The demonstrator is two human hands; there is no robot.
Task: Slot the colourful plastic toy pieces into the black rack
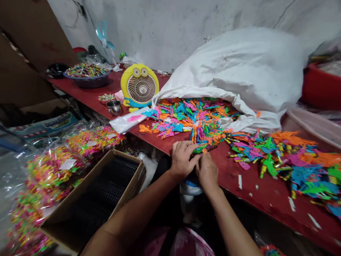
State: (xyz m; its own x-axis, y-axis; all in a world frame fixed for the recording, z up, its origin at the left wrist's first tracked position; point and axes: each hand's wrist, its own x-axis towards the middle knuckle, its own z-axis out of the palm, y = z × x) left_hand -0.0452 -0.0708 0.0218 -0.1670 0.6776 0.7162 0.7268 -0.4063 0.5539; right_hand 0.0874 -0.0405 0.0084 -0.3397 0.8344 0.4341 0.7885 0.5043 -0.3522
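Observation:
My left hand [183, 158] is at the table's front edge, fingers curled and thumb reaching toward the right hand; what lies under its fingers is hidden. Close beside it, my right hand [207, 171] is closed with a small orange plastic piece [204, 151] at its fingertips. Just beyond both hands, brightly coloured plastic pieces [198, 133] lie side by side in a row. Part of a dark strip [213, 147] shows by the right fingers. Behind, a loose heap of similar pieces [186, 110] spills from a large white sack [239, 67].
More coloured pieces [306, 170] cover the red table [229, 177] at right. A yellow fan [143, 85], metal cup [114, 106] and plastic bag [128, 120] stand or lie left. Below are a cardboard box [140, 169] of black strips and filled clear bags [50, 160].

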